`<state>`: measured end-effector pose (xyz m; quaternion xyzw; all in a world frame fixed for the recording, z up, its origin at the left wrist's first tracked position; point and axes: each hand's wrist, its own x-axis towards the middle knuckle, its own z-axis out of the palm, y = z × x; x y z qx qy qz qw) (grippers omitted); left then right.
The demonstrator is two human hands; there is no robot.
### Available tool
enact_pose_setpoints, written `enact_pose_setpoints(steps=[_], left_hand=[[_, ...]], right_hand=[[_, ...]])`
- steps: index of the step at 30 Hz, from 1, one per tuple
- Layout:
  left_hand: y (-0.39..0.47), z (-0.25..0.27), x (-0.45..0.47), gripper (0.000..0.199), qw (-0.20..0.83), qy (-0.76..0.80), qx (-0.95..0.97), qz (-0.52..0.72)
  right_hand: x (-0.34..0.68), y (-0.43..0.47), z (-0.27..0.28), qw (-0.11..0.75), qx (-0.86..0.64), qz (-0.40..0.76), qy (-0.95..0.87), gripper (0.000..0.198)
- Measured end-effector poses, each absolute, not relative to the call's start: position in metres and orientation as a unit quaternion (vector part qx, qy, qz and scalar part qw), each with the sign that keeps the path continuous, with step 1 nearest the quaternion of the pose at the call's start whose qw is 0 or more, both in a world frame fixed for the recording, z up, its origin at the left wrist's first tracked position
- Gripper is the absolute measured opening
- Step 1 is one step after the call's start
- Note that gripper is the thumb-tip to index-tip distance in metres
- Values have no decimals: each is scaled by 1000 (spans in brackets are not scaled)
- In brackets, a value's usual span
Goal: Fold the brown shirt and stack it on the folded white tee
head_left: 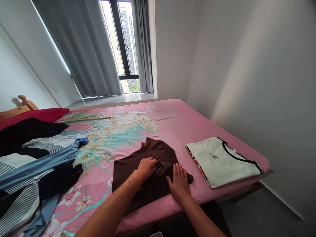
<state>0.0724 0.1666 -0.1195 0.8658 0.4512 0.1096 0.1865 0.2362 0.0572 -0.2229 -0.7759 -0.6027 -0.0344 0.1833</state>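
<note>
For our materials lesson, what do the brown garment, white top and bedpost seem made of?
Brown garment: probably thin, matte knit, since it lies in soft creases.
White top: likely matte, cotton-like cloth; folded flat, no shine.
Bedpost: apparently smooth wood, judging by its warm tan colour.

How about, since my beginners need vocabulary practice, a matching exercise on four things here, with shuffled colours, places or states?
1. Brown garment
2. White shirt
3. Wide curtain
4. Bedsheet

A. folded, black-trimmed
B. pink, flowered
C. under the left hand and right hand
D. grey, hanging

Pairs: 1-C, 2-A, 3-D, 4-B
</note>
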Motion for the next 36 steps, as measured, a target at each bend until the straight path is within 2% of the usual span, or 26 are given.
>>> enact_pose_setpoints(steps=[1,6,9,12,13,15,16,21,28,31,36], left_hand=[[170,-123,75,10,195,459,858,121],[188,-143,75,25,261,518,800,150],[191,-148,70,17,290,508,795,158],[191,-147,69,34,289,485,807,176],[192,-147,71,32,287,482,808,179],[195,-148,74,15,292,489,803,177],[198,-149,76,14,295,499,795,176],[207,-153,76,48,291,565,749,188],[196,-132,66,61,300,601,724,154],[197,-125,71,57,358,576,727,110],[202,-128,79,30,439,533,717,92]], right_hand=[[236,57,-223,184,-775,-35,-603,75],[236,57,-222,183,-774,-36,-604,75],[235,56,-222,186,-775,-38,-603,75],[235,57,-223,186,-776,-40,-601,74],[235,57,-224,185,-776,-40,-601,74],[236,57,-225,183,-776,-41,-602,74],[236,57,-225,182,-776,-42,-603,74],[235,57,-226,188,-773,-54,-603,74],[235,56,-224,185,-777,-49,-599,74],[235,57,-224,187,-777,-52,-599,74],[235,56,-225,195,-774,-57,-600,74]])
